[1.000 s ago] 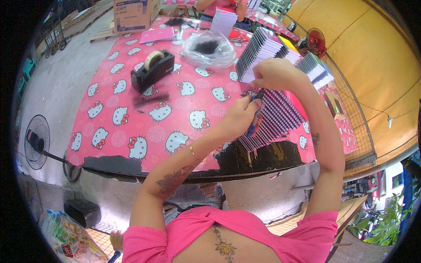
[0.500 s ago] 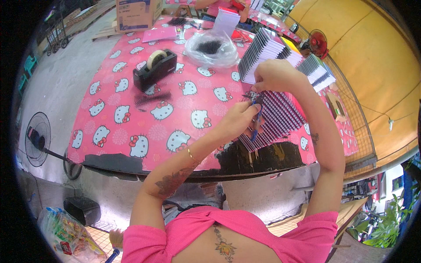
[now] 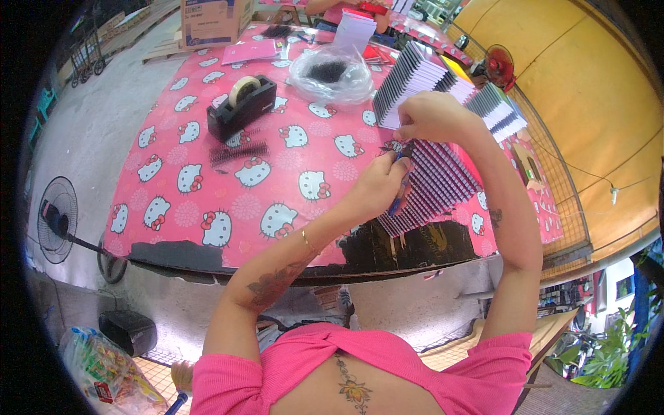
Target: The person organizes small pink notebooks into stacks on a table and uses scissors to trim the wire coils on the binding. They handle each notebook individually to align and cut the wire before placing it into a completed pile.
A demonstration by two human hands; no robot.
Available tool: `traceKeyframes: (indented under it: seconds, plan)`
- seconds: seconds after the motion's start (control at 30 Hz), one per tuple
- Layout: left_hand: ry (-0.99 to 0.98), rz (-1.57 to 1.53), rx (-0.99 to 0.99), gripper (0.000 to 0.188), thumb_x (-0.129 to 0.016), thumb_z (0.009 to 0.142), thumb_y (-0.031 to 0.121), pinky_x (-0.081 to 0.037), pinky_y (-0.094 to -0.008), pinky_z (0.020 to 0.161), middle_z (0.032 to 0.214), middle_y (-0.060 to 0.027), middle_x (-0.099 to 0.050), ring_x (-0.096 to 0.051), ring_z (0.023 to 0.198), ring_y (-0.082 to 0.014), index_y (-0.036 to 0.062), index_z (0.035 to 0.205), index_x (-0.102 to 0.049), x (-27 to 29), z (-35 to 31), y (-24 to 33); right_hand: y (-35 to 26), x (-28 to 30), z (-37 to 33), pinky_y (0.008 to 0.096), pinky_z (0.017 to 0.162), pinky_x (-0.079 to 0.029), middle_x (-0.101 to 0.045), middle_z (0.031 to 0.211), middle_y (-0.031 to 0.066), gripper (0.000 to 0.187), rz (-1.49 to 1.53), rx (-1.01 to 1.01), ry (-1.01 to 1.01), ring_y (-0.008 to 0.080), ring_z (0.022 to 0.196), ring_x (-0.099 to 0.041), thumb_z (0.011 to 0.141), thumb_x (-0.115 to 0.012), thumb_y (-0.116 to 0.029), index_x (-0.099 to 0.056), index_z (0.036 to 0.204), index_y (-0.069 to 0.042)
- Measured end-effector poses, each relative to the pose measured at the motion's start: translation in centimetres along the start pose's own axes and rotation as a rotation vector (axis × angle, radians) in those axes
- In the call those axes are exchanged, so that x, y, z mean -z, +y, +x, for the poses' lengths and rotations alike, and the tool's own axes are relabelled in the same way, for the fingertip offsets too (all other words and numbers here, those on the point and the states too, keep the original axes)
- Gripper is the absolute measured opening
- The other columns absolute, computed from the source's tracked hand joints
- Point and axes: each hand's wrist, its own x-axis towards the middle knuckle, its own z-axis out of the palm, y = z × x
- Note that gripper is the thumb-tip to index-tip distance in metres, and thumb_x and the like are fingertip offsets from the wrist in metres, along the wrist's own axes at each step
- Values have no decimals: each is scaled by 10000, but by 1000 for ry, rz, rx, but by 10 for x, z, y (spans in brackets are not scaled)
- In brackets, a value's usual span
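Observation:
My left hand (image 3: pixel 380 183) is wrapped round the blue handles of a pair of pliers (image 3: pixel 399 200). The jaws sit at the far left corner of a stack of spiral-bound notebooks (image 3: pixel 439 181), whose dark coils run in rows along the near side. Just beyond the jaws, my right hand (image 3: pixel 436 114) is closed with thumb and fingers pinched at that corner. What its fingertips hold, if anything, is too small to make out. Behind it stand more spiral-bound notebooks (image 3: pixel 413 79) in a tall pile.
Loose black coils (image 3: pixel 238 152) lie left on the pink patterned tabletop (image 3: pixel 277 180). Beyond them are a black tape dispenser (image 3: pixel 242 111), a clear bag of black coils (image 3: pixel 328 72) and a carton (image 3: pixel 214 24). Another notebook pile (image 3: pixel 498 111) stands at right. A person sits across the table.
My left fingers have drawn closer together round the plier handles. My right hand stays almost where it was, and the whole view has shifted slightly.

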Motion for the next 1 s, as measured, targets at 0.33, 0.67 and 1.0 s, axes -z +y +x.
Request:
traceKeyframes:
  seconds: [0.33,0.67,1.0]
  plan:
    - [-10,35,95,302,-422,1024,310,-542,-332,572,880,-85,-622,-677,737,-213,28,1103,-494,7,-7,-5,1,-4,-2,502,729,-463,-644,825,217,341,86,18,13,412,826,-621,935,-568,-381,-566,943,-41]
    - [34,-96,124,304,-445,1010,315,-525,-347,557,893,-85,-636,-681,724,-213,27,1048,-532,-1,-9,-2,11,-20,-4,459,747,-467,-636,833,196,291,280,4,112,367,810,-620,991,-508,-316,-510,989,-25]
    - [-30,-56,119,322,-440,1016,322,-557,-388,707,987,-113,-649,-685,859,-238,47,1156,-535,-1,-14,-10,32,-25,-10,278,771,-442,-582,839,19,238,944,-30,340,110,818,-537,1011,-476,-243,-566,1032,-24]
